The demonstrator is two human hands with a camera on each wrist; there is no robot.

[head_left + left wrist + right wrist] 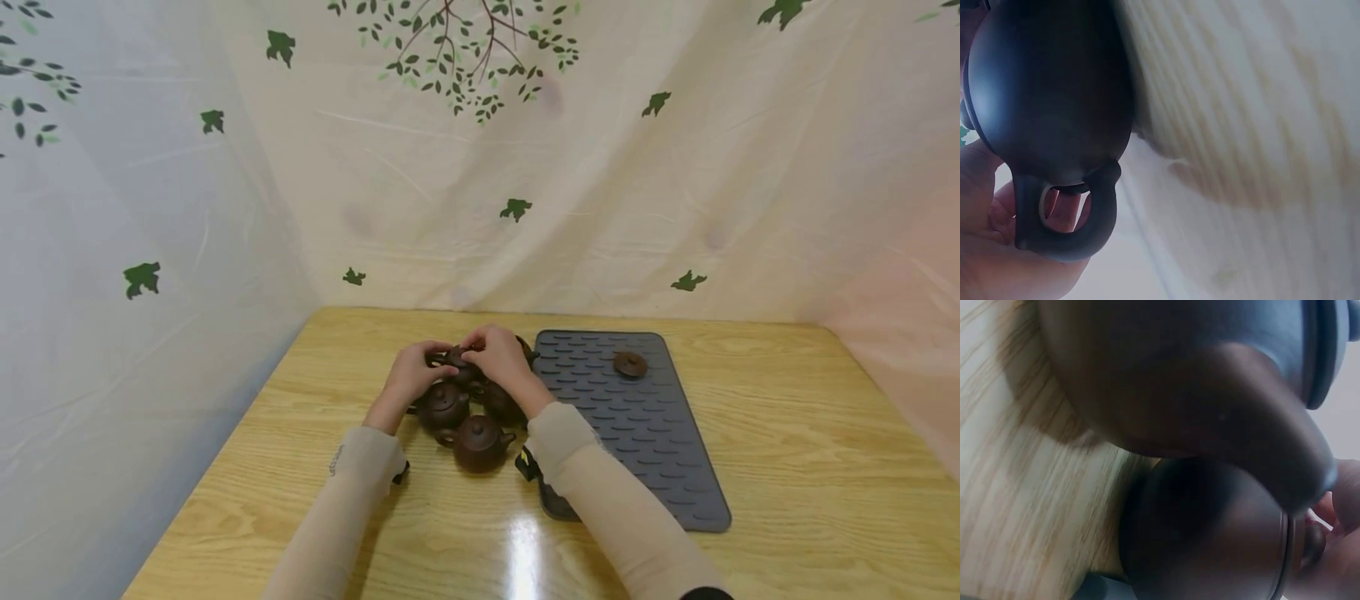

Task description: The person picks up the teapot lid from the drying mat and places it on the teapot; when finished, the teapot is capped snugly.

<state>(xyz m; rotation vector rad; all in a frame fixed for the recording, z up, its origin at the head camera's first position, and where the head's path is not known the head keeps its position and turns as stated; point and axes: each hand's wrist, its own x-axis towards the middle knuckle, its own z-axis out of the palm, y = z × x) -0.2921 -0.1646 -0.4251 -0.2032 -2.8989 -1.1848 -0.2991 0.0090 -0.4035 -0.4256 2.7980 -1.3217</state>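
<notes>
Several dark brown teapots stand close together on the wooden table. My left hand is at the rearmost middle teapot, its thumb on the near side and its fingers on the far side, gripping it. From the right, my right hand has its fingertips at the top of that same pot, pinching around its lid; the fingers partly cover it. Nearer to me are a left teapot and a front teapot with lids on. The right forearm partly hides another teapot.
A dark grey ridged mat lies right of the teapots, with a loose brown round lid near its far end. One more teapot shows behind the right hand. A pale curtain hangs along the table's back edge.
</notes>
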